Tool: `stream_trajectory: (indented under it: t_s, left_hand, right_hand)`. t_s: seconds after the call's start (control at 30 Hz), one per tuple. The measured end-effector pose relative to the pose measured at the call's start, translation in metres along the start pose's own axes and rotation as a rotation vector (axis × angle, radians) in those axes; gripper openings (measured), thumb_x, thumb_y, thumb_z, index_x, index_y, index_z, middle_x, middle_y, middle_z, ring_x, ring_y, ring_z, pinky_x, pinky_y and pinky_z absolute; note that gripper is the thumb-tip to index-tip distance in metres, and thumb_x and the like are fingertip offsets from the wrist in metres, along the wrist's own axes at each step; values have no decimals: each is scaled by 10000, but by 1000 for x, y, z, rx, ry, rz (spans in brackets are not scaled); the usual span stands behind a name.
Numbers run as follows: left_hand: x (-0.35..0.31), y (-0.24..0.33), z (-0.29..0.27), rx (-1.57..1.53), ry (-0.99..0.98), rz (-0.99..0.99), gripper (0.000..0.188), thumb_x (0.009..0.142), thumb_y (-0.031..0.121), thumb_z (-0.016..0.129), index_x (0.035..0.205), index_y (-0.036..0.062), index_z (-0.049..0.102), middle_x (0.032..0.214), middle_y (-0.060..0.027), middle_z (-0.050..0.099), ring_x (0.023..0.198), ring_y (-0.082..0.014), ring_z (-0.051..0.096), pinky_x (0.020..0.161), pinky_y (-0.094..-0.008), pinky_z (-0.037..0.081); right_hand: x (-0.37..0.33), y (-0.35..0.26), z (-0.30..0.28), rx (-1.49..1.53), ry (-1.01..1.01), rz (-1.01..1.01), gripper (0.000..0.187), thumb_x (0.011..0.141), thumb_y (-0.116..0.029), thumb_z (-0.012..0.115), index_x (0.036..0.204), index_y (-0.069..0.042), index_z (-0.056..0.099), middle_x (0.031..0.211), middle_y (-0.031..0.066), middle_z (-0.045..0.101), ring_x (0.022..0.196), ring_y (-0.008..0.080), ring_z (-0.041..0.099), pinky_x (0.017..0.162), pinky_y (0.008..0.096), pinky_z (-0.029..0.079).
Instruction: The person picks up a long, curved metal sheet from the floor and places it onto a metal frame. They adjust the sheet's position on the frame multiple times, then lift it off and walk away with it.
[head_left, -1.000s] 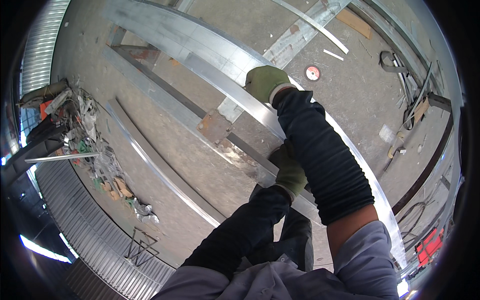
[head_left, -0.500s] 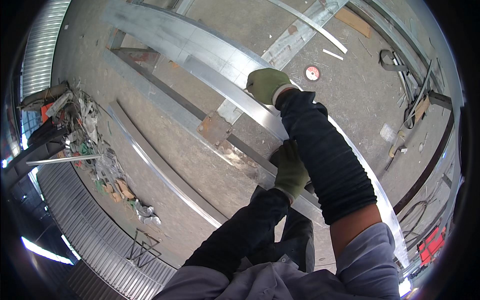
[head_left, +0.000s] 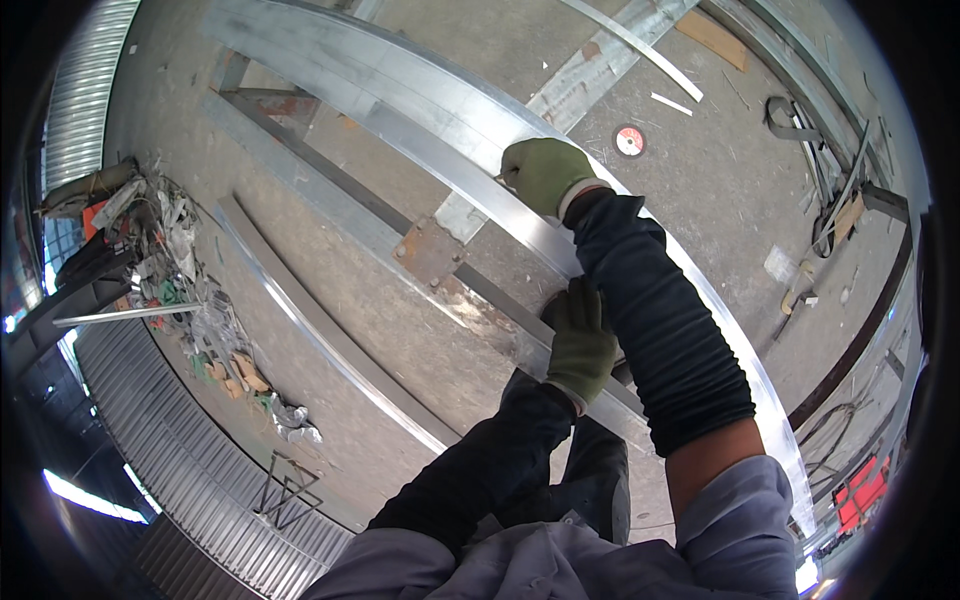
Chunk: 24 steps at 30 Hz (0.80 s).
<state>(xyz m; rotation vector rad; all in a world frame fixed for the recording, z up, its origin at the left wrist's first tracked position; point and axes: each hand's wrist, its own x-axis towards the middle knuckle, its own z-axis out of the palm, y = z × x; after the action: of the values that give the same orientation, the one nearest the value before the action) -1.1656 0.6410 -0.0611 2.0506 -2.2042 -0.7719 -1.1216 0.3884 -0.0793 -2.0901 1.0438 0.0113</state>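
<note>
A long silver metal sheet (head_left: 400, 85) runs from the far left toward me, with thin lines marked on its face. Along its near side is a narrow raised metal strip (head_left: 440, 170). My right hand (head_left: 548, 178), in a green glove, is closed in a fist over the sheet's face. Something thin shows at its fingertips, too small to name. My left hand (head_left: 580, 345), gloved in the same green, rests at the strip's near edge with fingers stretched forward. Part of its thumb side is in shadow.
A steel beam frame (head_left: 345, 215) with a rusty plate (head_left: 430, 252) lies under the sheet. A curved metal strip (head_left: 330, 325) is on the floor to the left, near a scrap heap (head_left: 205, 290). A red-and-white disc (head_left: 629, 141) and a wooden board (head_left: 712, 40) lie beyond.
The view has shifted very slightly. Both hands keep nearly the same places on the metal, and the right hand stays closed.
</note>
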Motion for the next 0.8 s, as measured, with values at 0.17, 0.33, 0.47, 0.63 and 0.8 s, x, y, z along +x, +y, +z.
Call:
stream_trajectory:
  t_s: [0.17,0.33,0.47,0.63,0.8]
  left_hand:
    - [0,1,7,105,23,-38,623,940,290,582,1423,-103,577,1624,-344,326,1494,-506,346,1215,-648,249]
    - [-8,-2,14,-33,15,-31,762,932,349,621,1556,-43,424,1622,-325,327,1518,-502,282,1221,-654,224]
    - [-15,-11,57,-733,84,-166,814,939,390,639,1599,14,344,1606,-274,358,1474,-493,311,1211,-631,245]
    - [-9,-13,41,-209,159,-89,729,970,415,614,1551,41,379,1482,-222,449,1335,-437,424,1168,-562,306]
    - [-7,-11,27,-152,192,-76,716,969,415,610,1538,42,386,1455,-229,454,1291,-426,445,1149,-553,320]
  right_hand:
    - [0,2,-4,290,135,156,224,961,-278,645,1026,-98,762,1059,148,761,1038,362,709,888,443,550]
    - [-16,-3,8,589,217,261,266,984,-293,643,1094,-66,728,999,192,757,978,393,715,866,433,549]
    - [-24,-19,26,592,250,260,291,1004,-319,631,1112,-62,714,1006,216,751,984,396,720,874,441,549]
    - [-27,-8,38,724,259,270,290,1010,-316,615,1119,-65,710,1033,215,749,987,389,721,883,433,548]
    - [-27,-6,37,760,239,270,284,1006,-310,620,1120,-67,713,1023,202,750,980,363,719,879,419,546]
